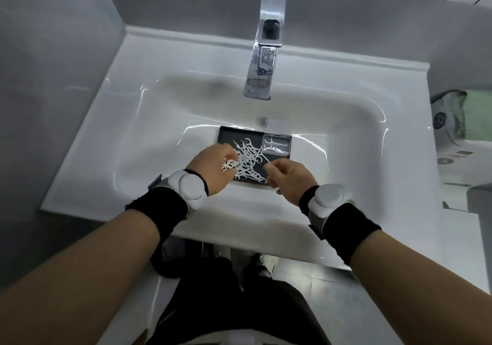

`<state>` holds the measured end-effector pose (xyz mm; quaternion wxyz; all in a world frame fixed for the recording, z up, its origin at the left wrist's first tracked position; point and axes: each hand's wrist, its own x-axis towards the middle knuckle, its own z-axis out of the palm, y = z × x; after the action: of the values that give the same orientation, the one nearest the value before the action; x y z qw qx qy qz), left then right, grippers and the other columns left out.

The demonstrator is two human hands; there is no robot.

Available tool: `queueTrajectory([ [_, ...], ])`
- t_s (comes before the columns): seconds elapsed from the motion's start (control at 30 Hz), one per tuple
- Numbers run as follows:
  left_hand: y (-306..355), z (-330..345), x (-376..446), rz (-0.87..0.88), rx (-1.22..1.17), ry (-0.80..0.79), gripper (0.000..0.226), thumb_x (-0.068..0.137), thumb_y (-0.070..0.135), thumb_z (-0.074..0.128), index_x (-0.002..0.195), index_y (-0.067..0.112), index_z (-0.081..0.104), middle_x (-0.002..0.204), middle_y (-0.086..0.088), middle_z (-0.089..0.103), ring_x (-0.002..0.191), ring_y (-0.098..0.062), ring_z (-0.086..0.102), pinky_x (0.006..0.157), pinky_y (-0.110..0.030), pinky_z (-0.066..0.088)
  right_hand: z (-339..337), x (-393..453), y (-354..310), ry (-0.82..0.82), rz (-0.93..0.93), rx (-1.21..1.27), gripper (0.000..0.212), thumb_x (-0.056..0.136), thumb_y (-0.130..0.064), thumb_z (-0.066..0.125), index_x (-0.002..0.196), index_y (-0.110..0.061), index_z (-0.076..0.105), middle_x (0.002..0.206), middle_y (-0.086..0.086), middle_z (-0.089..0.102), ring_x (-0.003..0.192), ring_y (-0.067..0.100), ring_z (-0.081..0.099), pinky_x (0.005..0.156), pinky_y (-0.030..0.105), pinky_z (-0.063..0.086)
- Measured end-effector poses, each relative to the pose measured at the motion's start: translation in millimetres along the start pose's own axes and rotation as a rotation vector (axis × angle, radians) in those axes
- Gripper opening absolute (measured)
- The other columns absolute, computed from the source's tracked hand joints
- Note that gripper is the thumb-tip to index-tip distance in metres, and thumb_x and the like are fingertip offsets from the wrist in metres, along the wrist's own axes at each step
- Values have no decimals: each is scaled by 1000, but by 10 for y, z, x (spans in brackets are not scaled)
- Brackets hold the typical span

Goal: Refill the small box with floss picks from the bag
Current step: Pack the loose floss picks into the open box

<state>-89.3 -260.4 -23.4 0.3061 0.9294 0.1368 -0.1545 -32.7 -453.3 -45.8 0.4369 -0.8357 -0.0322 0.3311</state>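
A black tray lies in the sink basin. On it is a tangled heap of white floss picks. A small clear box stands in the tray's far right corner with a few picks inside. My left hand rests at the heap's left edge with its fingers closed on several picks. My right hand hovers at the heap's right side, pinching one pick between thumb and forefinger. No bag is visible.
The white sink has a chrome faucet over the basin behind the tray. A green patterned cloth lies to the right of the sink, grey walls at left and back.
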Motion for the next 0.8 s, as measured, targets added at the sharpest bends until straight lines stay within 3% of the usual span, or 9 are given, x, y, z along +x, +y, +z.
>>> queueTrajectory([
  [0.13,-147,127,266,28,35,-43,32,86,26,62,117,22,56,124,-1,53,116,-20,49,97,-30,39,97,188,124,19,26,-77,10,89,-39,58,93,-33,65,87,-9,69,86,16,66,81,35,55],
  [0.23,-284,205,520,41,70,-76,40,85,28,64,123,23,54,130,-3,49,122,-24,43,102,-35,39,180,403,168,26,49,-179,22,88,-35,62,108,-27,65,99,-8,69,92,13,63,78,22,44],
  [0.47,-476,374,885,134,305,-168,65,80,35,68,138,31,39,141,1,40,130,-27,33,105,-42,34,341,786,219,-26,55,-468,43,81,-47,68,117,-25,61,108,-2,64,102,22,56,87,34,48],
  [0.6,-548,465,1011,195,431,-187,65,79,38,69,136,32,39,139,2,41,128,-26,33,102,-42,30,445,894,292,-42,72,-571,43,74,-50,71,111,-29,61,107,-1,61,104,22,54,85,35,48],
  [0.8,-642,535,1045,245,443,-173,56,78,36,70,128,33,44,130,3,46,121,-24,36,98,-40,29,499,947,334,-44,49,-632,29,81,-42,67,105,-26,62,109,0,58,110,22,48,87,34,45],
])
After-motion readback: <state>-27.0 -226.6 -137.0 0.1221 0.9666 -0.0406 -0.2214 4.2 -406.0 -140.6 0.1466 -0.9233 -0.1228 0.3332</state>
